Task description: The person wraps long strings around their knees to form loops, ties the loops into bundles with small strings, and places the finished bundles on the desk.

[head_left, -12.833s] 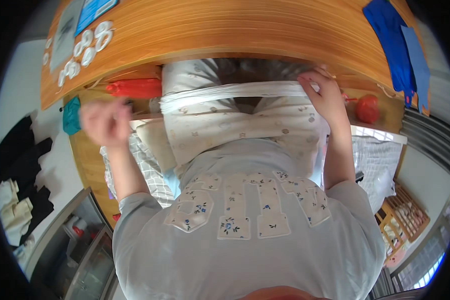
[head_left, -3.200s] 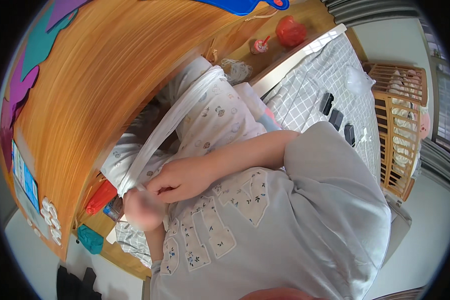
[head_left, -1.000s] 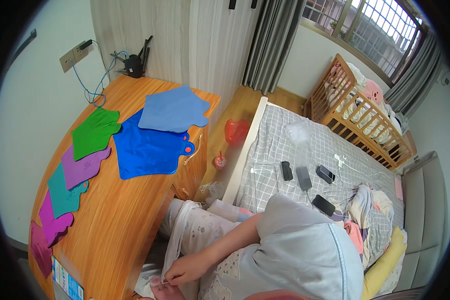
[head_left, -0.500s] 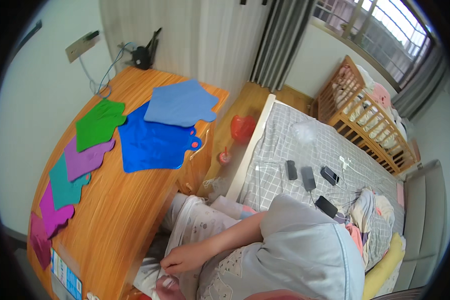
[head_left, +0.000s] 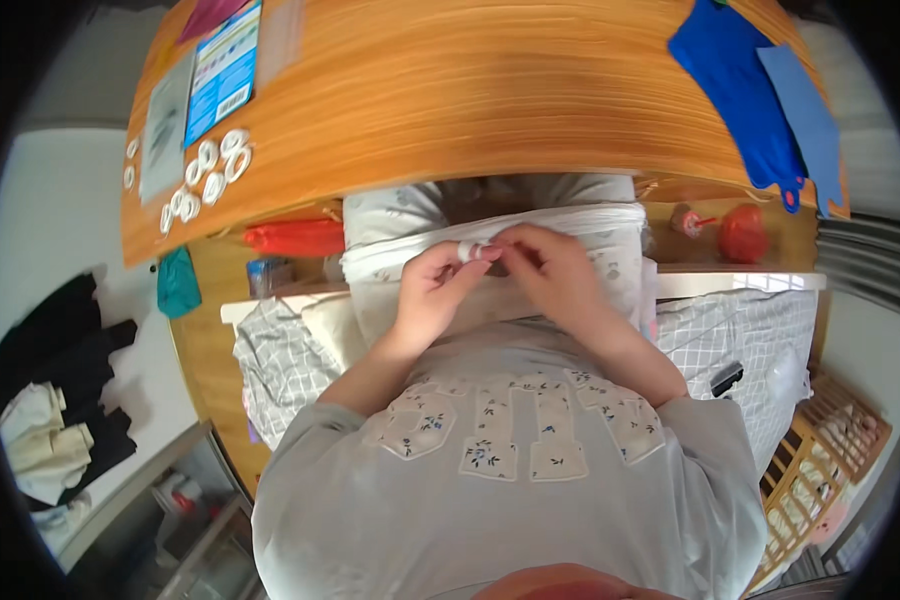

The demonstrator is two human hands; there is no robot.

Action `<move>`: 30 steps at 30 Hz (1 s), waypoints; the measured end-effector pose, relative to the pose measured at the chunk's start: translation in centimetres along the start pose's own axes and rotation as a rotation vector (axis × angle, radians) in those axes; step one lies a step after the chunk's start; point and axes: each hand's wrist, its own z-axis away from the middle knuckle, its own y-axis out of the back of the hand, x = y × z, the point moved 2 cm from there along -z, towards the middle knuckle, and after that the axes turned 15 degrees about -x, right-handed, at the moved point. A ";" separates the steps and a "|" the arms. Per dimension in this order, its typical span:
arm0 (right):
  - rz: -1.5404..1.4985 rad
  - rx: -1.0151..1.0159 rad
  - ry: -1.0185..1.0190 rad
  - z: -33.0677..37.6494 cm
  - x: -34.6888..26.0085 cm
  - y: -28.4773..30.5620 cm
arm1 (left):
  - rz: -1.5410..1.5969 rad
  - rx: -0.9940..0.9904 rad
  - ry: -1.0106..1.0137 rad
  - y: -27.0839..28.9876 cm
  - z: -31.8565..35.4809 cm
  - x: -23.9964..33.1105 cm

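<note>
While the person's left hand (head_left: 432, 288) had its thumb and fingers closed on a small, white, wound coil of thread (head_left: 472, 251), slack seemed the likeliest trouble: if that pinch eased, the turns could spring loose, and a hasty pull could snag the wide white band of fine strands (head_left: 610, 215) stretched over both legs of the pale, printed trousers (head_left: 390, 213). A shift of either knee might also make the band slide or bunch. The right hand (head_left: 560, 275) met the left at the coil, its fingertips gathered; I could not tell whether they gripped a strand. The coil was above the lap, near the brown wood-grain desk (head_left: 490, 90); it looked compact and bright, much like the white thread rings (head_left: 208, 157) at the desk's left.
</note>
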 end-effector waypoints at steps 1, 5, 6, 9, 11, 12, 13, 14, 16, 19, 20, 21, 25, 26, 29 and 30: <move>-0.007 -0.018 -0.001 -0.4 -0.3 -0.2 | -0.003 -0.015 0.009 0.2 0.0 0.0; 0.060 0.103 0.378 -1.4 -2.9 -0.2 | -0.213 -0.106 0.006 0.9 0.5 0.0; 0.144 0.011 0.373 -1.6 -2.9 -0.4 | -0.317 -0.148 -0.002 1.1 0.6 0.1; 0.307 -0.188 0.395 -2.1 -3.1 -0.9 | -0.441 -0.203 -0.016 0.9 0.9 0.7; 0.244 -0.282 0.338 -1.9 -3.0 -1.1 | -0.520 -0.209 -0.017 0.9 1.1 1.0; 0.215 -0.331 0.308 -1.8 -2.9 -1.2 | -0.501 -0.240 -0.020 0.8 1.3 1.0; 0.208 -0.350 0.331 -1.8 -2.7 -1.4 | -0.481 -0.272 -0.023 0.8 1.4 1.0; 0.218 -0.371 0.359 -1.6 -2.3 -1.5 | -0.457 -0.305 -0.024 0.7 1.6 0.9; 0.242 -0.409 0.409 -1.4 -1.6 -1.7 | -0.468 -0.311 -0.034 0.7 1.8 0.8; 0.248 -0.444 0.492 -1.2 -1.6 -1.9 | -0.465 -0.360 -0.063 0.9 2.2 1.1; 0.254 -0.452 0.523 -1.1 -1.7 -2.0 | -0.451 -0.360 -0.052 1.0 2.3 1.4; 0.252 -0.458 0.529 -1.0 -1.8 -2.0 | -0.437 -0.361 -0.040 1.0 2.3 1.6; 0.126 -0.415 0.545 -0.9 -2.2 -2.1 | -0.388 -0.348 -0.014 1.6 2.4 2.7; 0.092 -0.394 0.544 -0.9 -2.2 -2.2 | -0.370 -0.342 -0.007 1.8 2.4 2.8; 0.020 -0.353 0.542 -1.1 -2.2 -2.4 | -0.319 -0.287 0.016 1.8 2.7 2.7; 0.017 -0.403 0.551 -1.2 -2.0 -2.3 | -0.291 -0.262 0.026 1.9 2.8 2.7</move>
